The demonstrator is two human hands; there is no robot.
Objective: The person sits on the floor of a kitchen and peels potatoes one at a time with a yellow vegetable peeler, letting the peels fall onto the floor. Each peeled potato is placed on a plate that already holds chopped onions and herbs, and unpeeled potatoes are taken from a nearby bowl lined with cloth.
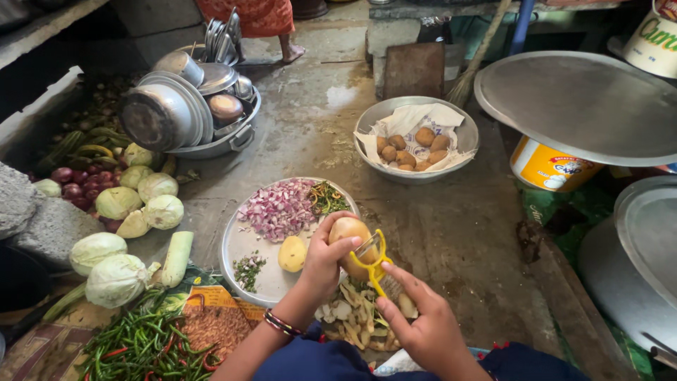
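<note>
Head view: a stained concrete floor (451, 226) carries a steel plate (243, 243) of chopped onion (278, 208); the left hand (324, 257) has its fingers closed around a potato (350, 233) above the plate's right rim; the right hand (423, 324) grips a yellow peeler (377, 261) against it; peels (356, 317) lie below; bare floor opens rightward.

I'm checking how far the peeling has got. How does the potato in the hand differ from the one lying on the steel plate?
The held potato keeps brown skin on top; the plate potato is bare pale yellow. The held one sits in the left hand against the yellow peeler in the right hand; the other lies untouched on the plate. Both are similar in size.
</note>
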